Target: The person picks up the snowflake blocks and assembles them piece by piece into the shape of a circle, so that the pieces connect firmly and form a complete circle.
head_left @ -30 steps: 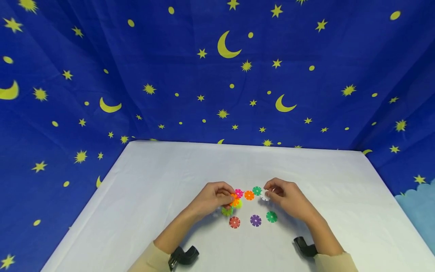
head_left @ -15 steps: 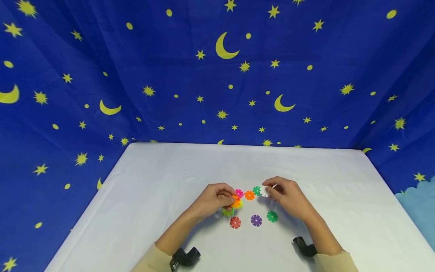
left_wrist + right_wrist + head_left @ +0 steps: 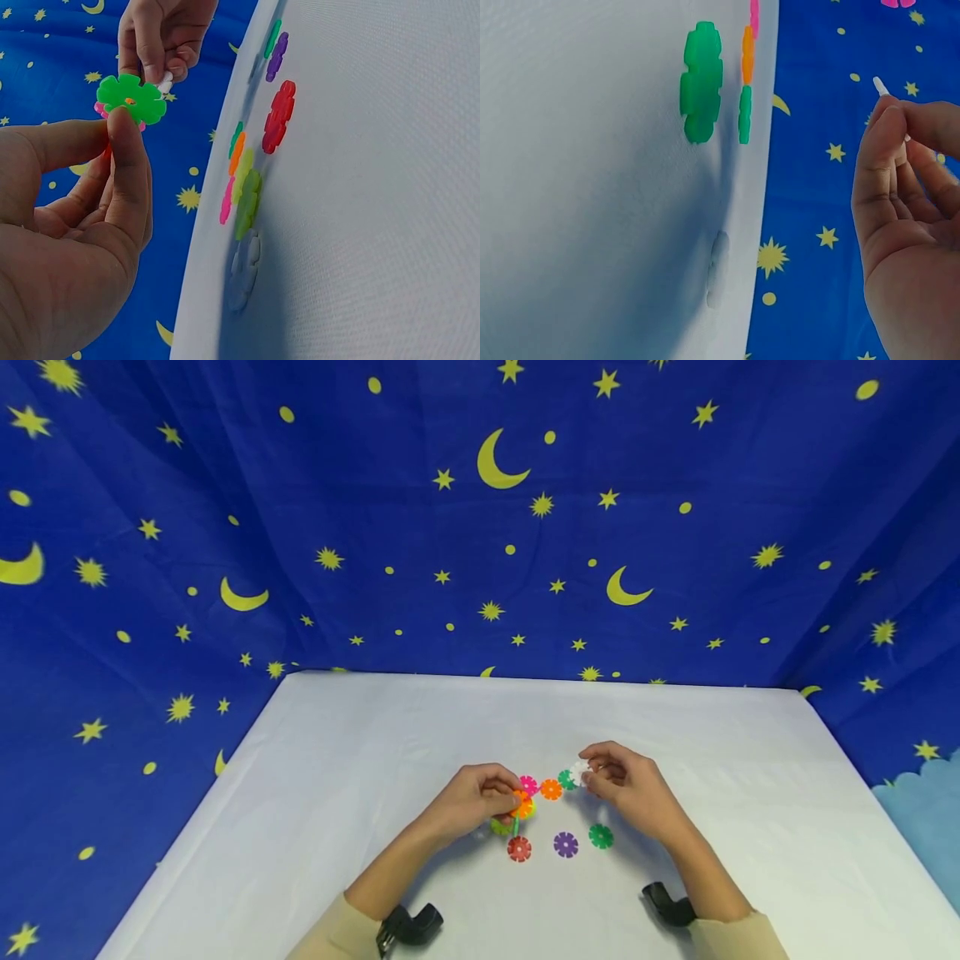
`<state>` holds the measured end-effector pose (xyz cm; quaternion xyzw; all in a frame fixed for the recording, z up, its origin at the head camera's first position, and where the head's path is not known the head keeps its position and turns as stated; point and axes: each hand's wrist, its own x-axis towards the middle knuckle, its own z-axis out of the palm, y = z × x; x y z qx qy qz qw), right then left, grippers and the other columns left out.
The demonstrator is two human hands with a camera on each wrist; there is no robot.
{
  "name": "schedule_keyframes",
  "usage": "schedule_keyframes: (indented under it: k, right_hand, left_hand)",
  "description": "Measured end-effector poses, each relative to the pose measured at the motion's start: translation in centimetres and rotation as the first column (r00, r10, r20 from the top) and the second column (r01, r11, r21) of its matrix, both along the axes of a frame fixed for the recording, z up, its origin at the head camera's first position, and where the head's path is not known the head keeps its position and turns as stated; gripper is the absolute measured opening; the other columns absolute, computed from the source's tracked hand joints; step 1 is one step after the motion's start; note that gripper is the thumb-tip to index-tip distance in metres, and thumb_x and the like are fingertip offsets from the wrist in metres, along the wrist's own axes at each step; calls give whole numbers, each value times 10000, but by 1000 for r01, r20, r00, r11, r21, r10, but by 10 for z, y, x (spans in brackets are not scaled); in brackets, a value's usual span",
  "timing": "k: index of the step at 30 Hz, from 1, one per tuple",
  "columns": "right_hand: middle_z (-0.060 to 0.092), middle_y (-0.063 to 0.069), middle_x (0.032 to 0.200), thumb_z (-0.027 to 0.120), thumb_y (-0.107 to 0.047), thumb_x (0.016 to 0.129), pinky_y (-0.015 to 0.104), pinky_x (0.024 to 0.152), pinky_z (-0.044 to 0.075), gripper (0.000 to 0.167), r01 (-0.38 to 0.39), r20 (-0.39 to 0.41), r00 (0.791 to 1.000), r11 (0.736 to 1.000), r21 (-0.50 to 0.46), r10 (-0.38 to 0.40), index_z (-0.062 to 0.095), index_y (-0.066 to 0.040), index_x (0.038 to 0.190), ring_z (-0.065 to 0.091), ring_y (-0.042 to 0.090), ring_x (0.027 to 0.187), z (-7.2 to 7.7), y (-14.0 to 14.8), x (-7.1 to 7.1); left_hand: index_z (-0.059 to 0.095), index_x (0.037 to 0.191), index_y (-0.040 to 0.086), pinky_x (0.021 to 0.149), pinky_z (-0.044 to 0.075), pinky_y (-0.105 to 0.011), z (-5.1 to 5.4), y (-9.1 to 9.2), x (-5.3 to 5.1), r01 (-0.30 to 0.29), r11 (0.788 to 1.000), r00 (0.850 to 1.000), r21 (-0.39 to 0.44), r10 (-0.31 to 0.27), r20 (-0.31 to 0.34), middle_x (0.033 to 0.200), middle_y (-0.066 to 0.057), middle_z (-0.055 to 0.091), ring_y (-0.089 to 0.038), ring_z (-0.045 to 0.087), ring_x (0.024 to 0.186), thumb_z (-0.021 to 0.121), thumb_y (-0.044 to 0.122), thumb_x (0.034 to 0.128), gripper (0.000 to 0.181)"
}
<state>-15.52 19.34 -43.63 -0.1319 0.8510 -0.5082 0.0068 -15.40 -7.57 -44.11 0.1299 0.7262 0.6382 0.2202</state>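
Note:
Held up over the white table, the left hand pinches joined notched discs between thumb and fingers. An orange disc faces the head camera; the left wrist view shows a green disc with pink edges behind it. Facing it, the right hand pinches a white disc, seen edge-on as a white disc in the right wrist view. A gap separates the two hands' pieces. Fingers of the left hand hide part of its cluster.
On the table lie a pink, an orange disc and a green one behind the hands, lime and yellow ones beside the left hand, and nearer a red, a purple and a green disc. Clear disc.
The right hand has risen a little in the head view and shifted slightly left with the white disc. The left hand and its joined discs have moved slightly right.

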Motion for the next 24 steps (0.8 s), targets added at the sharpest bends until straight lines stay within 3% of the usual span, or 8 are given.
schedule_keyframes:
  k: [6,14,24]
  right_hand:
    - [653,35,881,686,-137,901,299,665,548,201,-40,-22,999,998,-44,40,678,-113,1099,646,283,743,0,-1,2]
    - [666,95,908,652,-157,925,375,695,549,234,-60,92,993,984,-169,77,681,-72,1141,611,358,773,3,0,4]
    - [672,133,916,663,-171,918,354,683,551,197,-64,115,989,969,-239,94,709,-123,1104,620,315,757,3,-5,5]
  left_hand:
    - [647,1017,35,718,554,-474,2,0,1,-3,1000,1000,10,3,11,881,-129,648,-250,653,701,676,98,900,137]
    - [646,1016,30,715,550,-484,4,3,2,-8,1000,1000,5,8,13,882,-126,648,-256,652,702,680,100,897,142]
    - [658,1006,56,708,559,-454,0,2,1,-1,1000,1000,-9,1,2,881,-119,655,-262,662,712,687,117,893,132]
